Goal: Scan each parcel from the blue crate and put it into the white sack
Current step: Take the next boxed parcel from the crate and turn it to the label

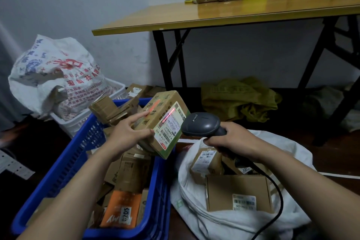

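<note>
Left hand [128, 132] grips a tilted brown cardboard parcel [165, 132] over the blue plastic crate [78, 152], right hand [233, 138] clutches a grey handheld scanner [202, 124], whose red line [169, 116] could miss the barcode [160, 126] if the parcel slips.

Parcel depot: labelled parcels [132, 171] fill crate [81, 142] and sack [224, 226].
</note>
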